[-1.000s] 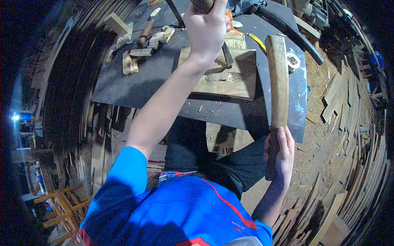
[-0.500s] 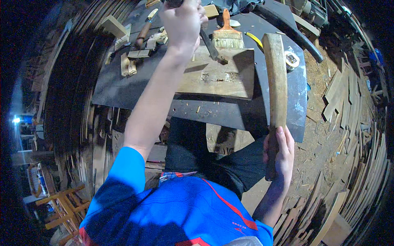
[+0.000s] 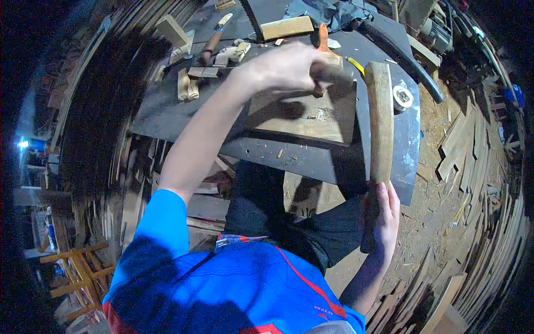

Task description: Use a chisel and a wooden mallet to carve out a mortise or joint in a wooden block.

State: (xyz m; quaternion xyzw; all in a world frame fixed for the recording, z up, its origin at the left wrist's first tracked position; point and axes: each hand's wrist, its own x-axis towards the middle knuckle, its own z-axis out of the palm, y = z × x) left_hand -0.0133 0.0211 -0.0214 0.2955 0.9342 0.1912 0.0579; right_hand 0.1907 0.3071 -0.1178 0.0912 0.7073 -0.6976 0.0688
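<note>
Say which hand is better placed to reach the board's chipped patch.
Probably the left hand: it holds a blurred tool over the board, nearer the patch; the right hand grips a wooden club.

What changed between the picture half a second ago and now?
The left hand has moved rightward and nearer the person; its tool, now blurred, has turned to point rightward. Nothing was visibly released. The right hand still grips the wooden club; wooden block and paintbrush stayed put.
</note>
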